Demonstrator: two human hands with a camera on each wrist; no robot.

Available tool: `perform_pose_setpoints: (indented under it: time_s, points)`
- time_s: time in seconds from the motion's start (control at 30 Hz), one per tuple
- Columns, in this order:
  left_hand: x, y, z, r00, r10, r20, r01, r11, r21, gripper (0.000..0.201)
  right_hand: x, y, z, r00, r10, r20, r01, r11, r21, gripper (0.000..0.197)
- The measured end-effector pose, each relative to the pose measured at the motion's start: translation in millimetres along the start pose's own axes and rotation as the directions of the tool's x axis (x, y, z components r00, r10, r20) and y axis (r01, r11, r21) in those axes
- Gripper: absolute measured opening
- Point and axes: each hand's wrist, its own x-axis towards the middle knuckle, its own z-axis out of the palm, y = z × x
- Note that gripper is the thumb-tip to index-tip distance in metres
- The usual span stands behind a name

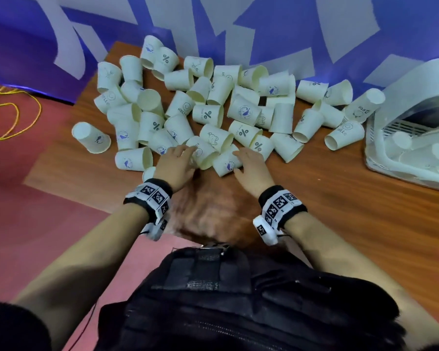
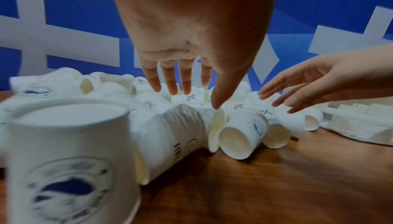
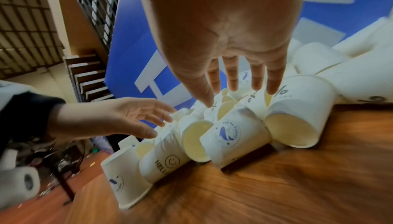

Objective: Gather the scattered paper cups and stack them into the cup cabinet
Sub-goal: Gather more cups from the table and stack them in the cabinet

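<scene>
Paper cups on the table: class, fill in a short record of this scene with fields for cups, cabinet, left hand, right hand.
cups: paper cups scattered on the wooden table, most on their sides
cabinet: cup cabinet at table's right, cups already inside
left hand: left hand open, reaching at the pile's near edge
right hand: right hand open, beside it, holding nothing

1. You see even, moderately bright indoor light; no source is in view.
2. Expect motion blur on the brown wooden tabletop [image 1: 208,211] between the wrists.
3. In the left wrist view, the nearest upside-down white paper cup [image 2: 70,165] is out of focus.
4. Note wide-angle bending at all edges; the blue-and-white wall panel [image 1: 264,29] curves.
</scene>
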Motion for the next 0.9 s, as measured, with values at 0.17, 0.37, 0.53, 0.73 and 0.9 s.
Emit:
perform_pose_setpoints:
  time_s: [0.17,0.37,0.53,0.73,0.9]
  points:
    - [-2,-25,4,0.989,-0.146,-0.017,0.147,0.987,0.071,0.053,18,-13,16,0.993,-0.083,0.087,0.094,0.987,-0.130,0.052]
    - [2,-29,14,0.988,-0.154,0.025,0.149,0.979,0.141,0.051,26,-11,23,0.995,-0.071,0.076,0.090,0.954,-0.286,0.050]
    - [7,-29,20,0.977,-0.185,0.110,0.170,0.977,0.131,0.066,32,-6,22,0.988,-0.059,0.141,0.104,0.935,-0.340,0.055]
    - [5,-26,19,0.972,-0.183,0.146,0.163,0.977,0.140,0.083,37,-5,19,0.982,-0.076,0.173,0.147,0.881,-0.449,0.041]
    - [4,-25,6,0.989,-0.139,0.048,0.136,0.989,0.059,0.074,41,-4,28,0.939,-0.015,0.344,0.190,0.856,-0.481,0.055]
